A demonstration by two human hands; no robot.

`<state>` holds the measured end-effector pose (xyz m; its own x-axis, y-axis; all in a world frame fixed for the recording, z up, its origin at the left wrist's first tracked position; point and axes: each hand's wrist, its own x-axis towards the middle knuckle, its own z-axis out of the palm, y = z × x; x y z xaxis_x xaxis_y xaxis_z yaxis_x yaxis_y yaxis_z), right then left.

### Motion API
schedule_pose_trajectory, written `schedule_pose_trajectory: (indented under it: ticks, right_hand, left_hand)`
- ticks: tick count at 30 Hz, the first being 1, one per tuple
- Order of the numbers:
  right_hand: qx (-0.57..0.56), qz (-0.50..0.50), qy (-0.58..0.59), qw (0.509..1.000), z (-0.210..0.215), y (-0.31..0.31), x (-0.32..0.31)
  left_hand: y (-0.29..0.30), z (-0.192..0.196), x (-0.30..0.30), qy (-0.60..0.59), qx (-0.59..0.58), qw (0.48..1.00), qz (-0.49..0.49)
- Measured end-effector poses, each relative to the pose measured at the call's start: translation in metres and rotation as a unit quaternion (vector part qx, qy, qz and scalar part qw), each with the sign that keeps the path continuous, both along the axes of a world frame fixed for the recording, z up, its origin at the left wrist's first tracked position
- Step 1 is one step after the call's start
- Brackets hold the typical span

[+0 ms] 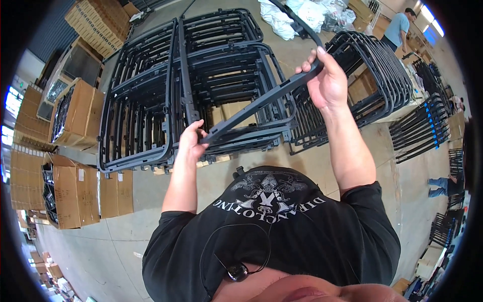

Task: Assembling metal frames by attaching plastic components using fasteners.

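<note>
Both hands raised, a worker's left hand (191, 138) and right hand (327, 83) clamp closed around one dark plastic frame (261, 100), held tilted above stacked frames (151, 105) on the concrete floor (126, 236), with cardboard boxes (70, 191) lining the left edge.

Brown cardboard boxes line the left side of a concrete floor. A tall stack of flat brown cartons (98, 22) stands at the top left. Below it, an open box (75, 113) holds dark parts. Lower left, another open carton (70, 194) bears a small white label (80, 174). Flattened cardboard sheets (116, 193) lean beside it. More brown boxes (370, 12) sit at the top right, near white plastic bags (302, 15).
</note>
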<state>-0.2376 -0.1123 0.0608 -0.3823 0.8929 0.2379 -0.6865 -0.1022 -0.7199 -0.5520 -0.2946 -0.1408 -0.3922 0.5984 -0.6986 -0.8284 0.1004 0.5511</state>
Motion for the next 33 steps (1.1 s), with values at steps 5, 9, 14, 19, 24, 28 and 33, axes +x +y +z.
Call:
schedule_pose_trajectory:
  ticks: [5,9,14,19,24,28,33]
  right_hand:
    - [0.196,0.038,-0.037,0.979,0.096,-0.057,-0.014]
    - [0.351,0.143,-0.109,0.919,0.143,-0.08,0.009]
    - [0.286,-0.042,-0.176,0.941,0.172,-0.096,-0.008]
    - [0.282,-0.104,-0.257,0.918,0.189,-0.055,0.034]
    - [0.273,-0.038,-0.23,0.933,0.172,0.07,0.081]
    - [0.159,-0.021,-0.246,0.956,0.149,0.18,0.135]
    - [-0.117,0.346,-0.101,0.925,0.067,0.345,0.175]
  left_hand:
    - [0.032,-0.049,0.087,-0.067,0.025,0.995,-0.064]
    - [0.042,-0.026,0.166,-0.133,0.138,0.955,-0.224]
    - [0.078,-0.005,0.215,-0.079,0.199,0.937,-0.276]
    - [0.106,0.023,0.265,-0.008,0.178,0.901,-0.394]
    - [0.167,-0.014,0.328,-0.046,0.242,0.903,-0.352]
    - [0.213,-0.026,0.405,-0.172,0.191,0.927,-0.275]
    - [0.24,-0.045,0.457,-0.139,0.078,0.96,-0.229]
